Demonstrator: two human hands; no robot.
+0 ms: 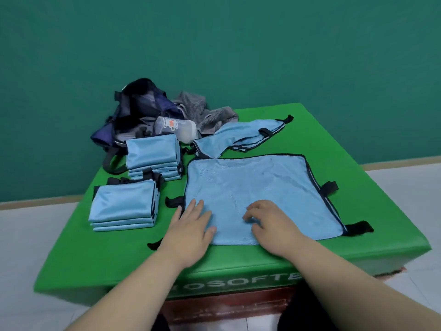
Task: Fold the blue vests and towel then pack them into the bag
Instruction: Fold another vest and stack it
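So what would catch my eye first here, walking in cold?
The light blue vest spread flat mid-table, with the left hand and right hand resting on its near edge. To its left stand one stack of folded vests, a second stack behind it, and a dark bag at the green table's far corner.

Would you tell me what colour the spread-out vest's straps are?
Black: the straps on the vest, clearest in the head view.

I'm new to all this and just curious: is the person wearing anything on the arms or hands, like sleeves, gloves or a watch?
No. The left hand and right hand are bare: no gloves, rings or watch show. Both forearms are uncovered up to the picture's edge, so no sleeve is in view.
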